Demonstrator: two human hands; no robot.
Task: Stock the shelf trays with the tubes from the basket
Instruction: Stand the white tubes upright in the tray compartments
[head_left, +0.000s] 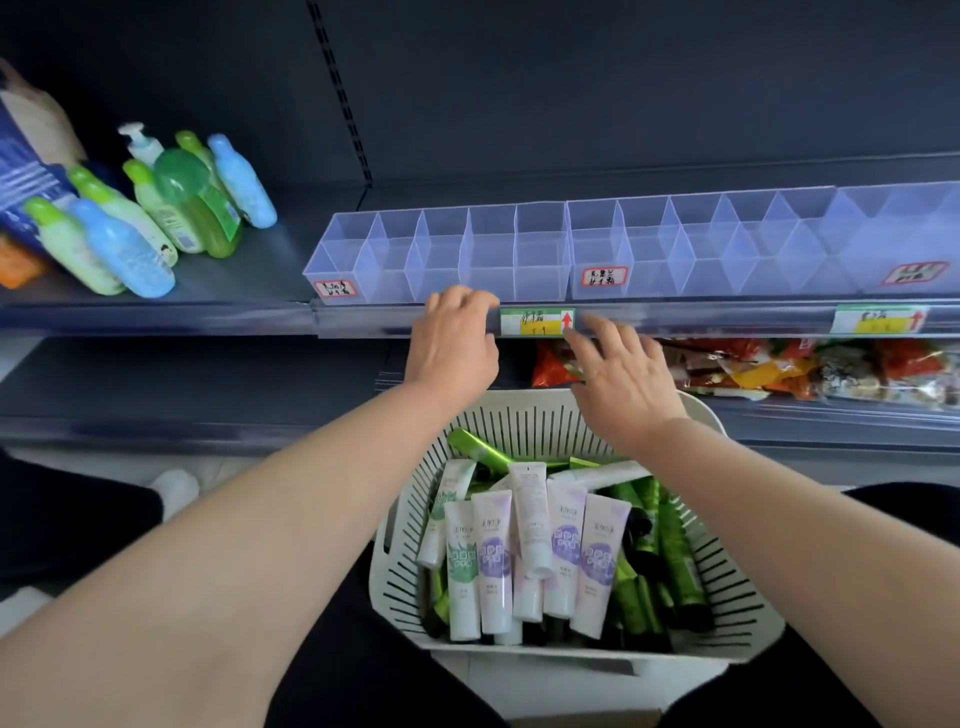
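Note:
A white slotted basket (519, 421) rests on my lap, holding several tubes: white ones with purple or green labels (566, 551) and shiny green ones (675, 561). Clear divided shelf trays (441, 260) stand in a row on the shelf above, their compartments holding nothing, and the row continues right as a second tray (727, 244). My left hand (457, 338) rests on the shelf's front rail just below the left tray, fingers curled over the edge. My right hand (623, 374) hovers above the basket's far rim, fingers spread, holding nothing.
Green and blue bottles (156, 218) crowd the shelf's left part. A price label (537, 322) sits on the rail between my hands. Red and orange snack packets (753, 369) fill the lower shelf on the right. A dark back panel rises behind the trays.

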